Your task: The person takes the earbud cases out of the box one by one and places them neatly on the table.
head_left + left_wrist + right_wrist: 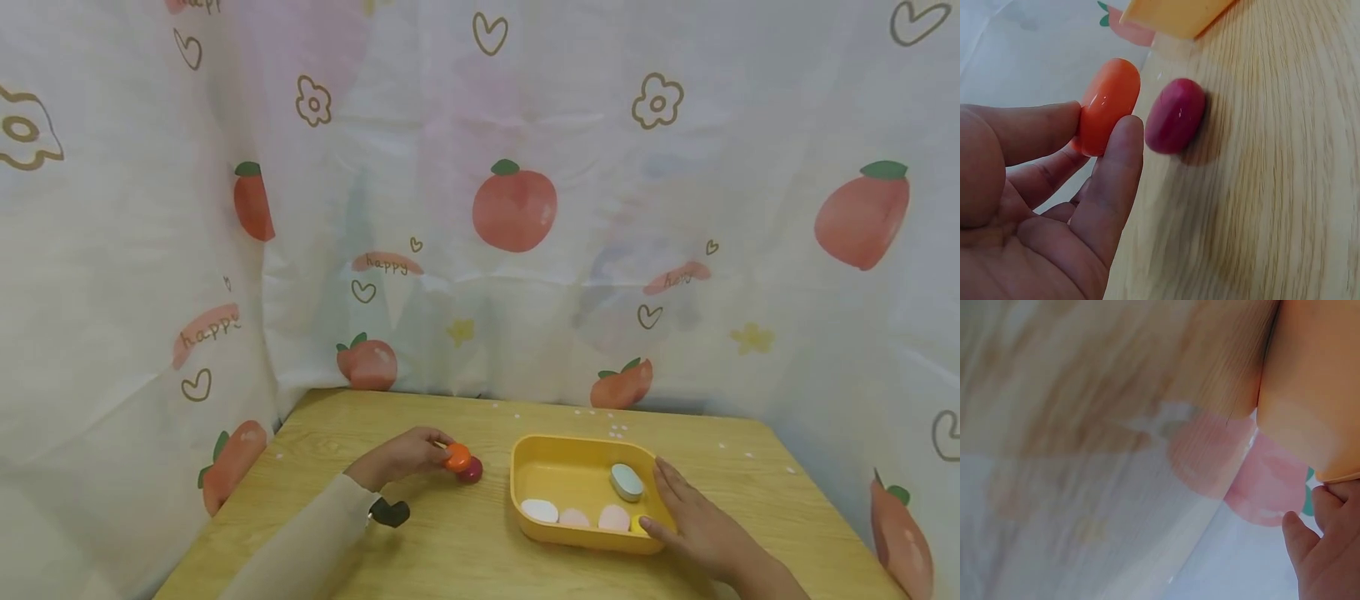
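Pinching the orange piece (457, 457), your left hand (411, 457) is at nine o'clock from the yellow box (588, 539), by the red piece (471, 472). Its long way leans toward one in the left wrist view. Your spread right hand (705, 529) touches the box at three. Wood table (450, 550) below, cloth (427, 167) at twelve.

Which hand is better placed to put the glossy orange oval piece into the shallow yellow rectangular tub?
Probably the left hand: it already pinches the glossy orange oval piece, left of the shallow yellow rectangular tub. The right hand rests at the tub's right end.
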`<action>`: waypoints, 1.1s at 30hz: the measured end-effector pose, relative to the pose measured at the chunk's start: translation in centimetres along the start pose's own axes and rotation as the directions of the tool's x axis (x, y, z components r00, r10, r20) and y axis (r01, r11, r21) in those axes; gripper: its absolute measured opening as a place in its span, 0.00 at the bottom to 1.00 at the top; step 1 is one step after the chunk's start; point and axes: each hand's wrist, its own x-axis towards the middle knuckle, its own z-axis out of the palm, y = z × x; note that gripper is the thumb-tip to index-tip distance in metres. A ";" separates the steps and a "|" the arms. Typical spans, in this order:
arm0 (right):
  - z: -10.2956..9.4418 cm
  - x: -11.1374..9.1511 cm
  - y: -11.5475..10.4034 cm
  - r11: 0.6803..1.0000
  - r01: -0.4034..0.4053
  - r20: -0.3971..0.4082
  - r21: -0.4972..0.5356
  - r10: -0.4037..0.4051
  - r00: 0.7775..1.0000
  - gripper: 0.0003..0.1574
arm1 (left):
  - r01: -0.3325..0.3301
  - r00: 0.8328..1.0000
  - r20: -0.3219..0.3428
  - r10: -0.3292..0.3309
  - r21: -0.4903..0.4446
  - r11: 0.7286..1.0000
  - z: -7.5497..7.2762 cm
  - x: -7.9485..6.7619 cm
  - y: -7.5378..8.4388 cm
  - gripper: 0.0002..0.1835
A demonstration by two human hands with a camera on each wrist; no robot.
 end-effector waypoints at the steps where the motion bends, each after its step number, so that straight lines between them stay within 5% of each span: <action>1: 0.1 0.0 0.0 1.000 0.003 0.000 -0.002 -0.003 1.000 0.52 | 0.004 1.000 -0.001 -0.004 -0.007 1.000 -0.2 -0.1 -0.2 0.14; 33: 0.3 0.1 0.1 1.000 0.004 0.004 0.011 -0.004 1.000 0.51 | 0.097 0.978 -0.191 -0.084 0.059 0.994 -1.8 -0.3 -2.7 0.14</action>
